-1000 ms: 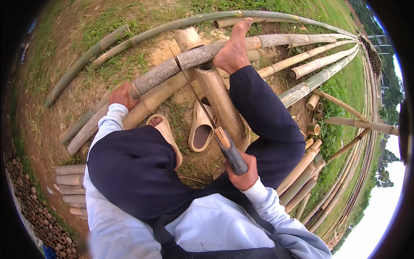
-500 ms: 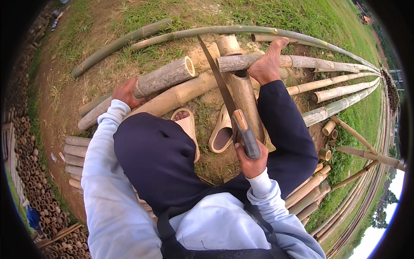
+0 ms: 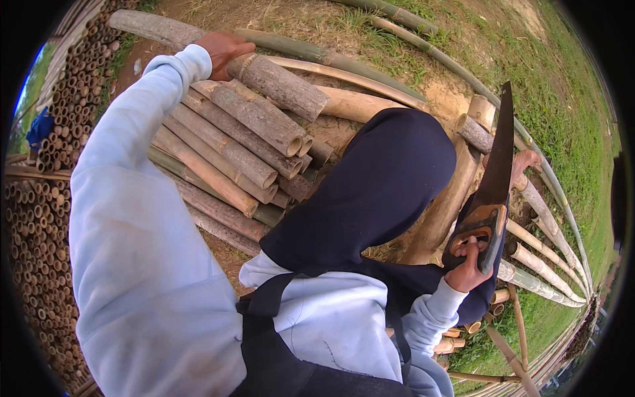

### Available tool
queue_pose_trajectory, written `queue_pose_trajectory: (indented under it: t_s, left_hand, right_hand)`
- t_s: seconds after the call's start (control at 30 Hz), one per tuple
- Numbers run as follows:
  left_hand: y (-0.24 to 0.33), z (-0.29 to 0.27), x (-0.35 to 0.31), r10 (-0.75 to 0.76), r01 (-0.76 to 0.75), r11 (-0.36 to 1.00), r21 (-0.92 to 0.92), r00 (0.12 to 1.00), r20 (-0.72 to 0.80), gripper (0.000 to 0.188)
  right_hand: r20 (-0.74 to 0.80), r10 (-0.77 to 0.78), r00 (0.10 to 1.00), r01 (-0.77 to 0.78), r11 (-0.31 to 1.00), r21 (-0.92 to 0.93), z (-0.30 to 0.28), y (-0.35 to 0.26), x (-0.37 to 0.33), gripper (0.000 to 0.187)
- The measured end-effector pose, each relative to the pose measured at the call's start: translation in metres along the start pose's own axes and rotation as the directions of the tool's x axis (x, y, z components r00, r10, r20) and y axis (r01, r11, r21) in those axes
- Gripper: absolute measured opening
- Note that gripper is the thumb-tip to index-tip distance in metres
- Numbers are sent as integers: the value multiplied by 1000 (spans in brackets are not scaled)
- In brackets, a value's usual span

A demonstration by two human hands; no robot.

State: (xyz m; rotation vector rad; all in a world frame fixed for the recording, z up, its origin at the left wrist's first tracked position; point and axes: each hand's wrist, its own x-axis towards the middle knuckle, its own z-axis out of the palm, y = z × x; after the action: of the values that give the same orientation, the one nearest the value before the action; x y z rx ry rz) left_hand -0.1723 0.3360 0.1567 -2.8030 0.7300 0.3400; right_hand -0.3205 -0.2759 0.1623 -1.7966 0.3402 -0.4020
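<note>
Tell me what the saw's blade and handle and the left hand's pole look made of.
Blade: probably steel, dull brownish, thin and flat. Handle: apparently wood, worn brown; its dark part could be plastic. Pole: likely bamboo, matte mottled grey, with a ring-like joint.

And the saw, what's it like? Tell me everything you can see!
The saw has a long, brown, rusty-looking metal blade that narrows toward its tip, and a dark handle with a wood-coloured part and an opening. The right hand grips the handle through the opening. The tip points toward the top of the picture, and the blade partly covers the bare foot. I can't make out its teeth.
</note>
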Motion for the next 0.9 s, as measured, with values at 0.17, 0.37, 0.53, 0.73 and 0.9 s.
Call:
queue_pose_trajectory:
  t_s: [0.17, 0.37, 0.53, 0.73, 0.9]
  left_hand:
    - [20, 42, -96, -47, 59, 997, -58, 982, 184, 71]
    - [31, 75, -141, -67, 79, 983, -168, 995, 76, 73]
    - [44, 94, -119, -52, 82, 985, -150, 980, 193, 80]
    - [77, 78, -102, -342, 340, 939, 54, 902, 264, 94]
    - [85, 104, -106, -406, 464, 873, -150, 862, 302, 88]
  right_hand:
    - [-20, 42, 999, -42, 999, 13, -10, 7, 0, 17]
    - [10, 71, 997, -71, 997, 28, -5, 12, 6, 9]
    - [48, 34, 998, -36, 998, 50, -3, 10, 4, 7]
    - [-8, 36, 999, -36, 997, 70, -9, -4, -4, 12]
    - [-40, 35, 999, -33, 998, 58, -17, -8, -4, 6]
